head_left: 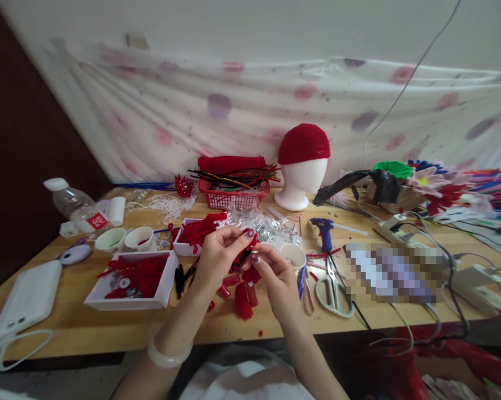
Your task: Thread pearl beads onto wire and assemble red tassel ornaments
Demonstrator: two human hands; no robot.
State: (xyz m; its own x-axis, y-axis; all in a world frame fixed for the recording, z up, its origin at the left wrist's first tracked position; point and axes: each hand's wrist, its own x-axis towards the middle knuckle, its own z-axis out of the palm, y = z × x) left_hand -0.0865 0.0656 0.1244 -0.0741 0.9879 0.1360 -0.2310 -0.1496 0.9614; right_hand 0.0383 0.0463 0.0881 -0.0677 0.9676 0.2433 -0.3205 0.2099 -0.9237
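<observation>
My left hand [223, 255] is closed in a pinch on a small red fuzzy piece [251, 242] above the middle of the table. Close on its right, my right hand [275, 275] pinches at the lower part of the same piece, fingertips nearly meeting. Below both hands lie red tassel-like pieces [242, 301] and short red rolls. A white box [129, 303] of red fuzzy parts stands left of my left wrist. Behind the hands sits a second white box with red material [204, 230], beside a heap of clear plastic wrapping [267, 225].
Green-handled scissors [335, 297] and a blue glue gun [323, 230] lie right of the hands. Behind stand a red basket [233, 197] and a white foam head [304, 180] with a red cap. Paper cups [139, 239], a bottle [77, 208] and a power bank [29, 294] are left; cables run right.
</observation>
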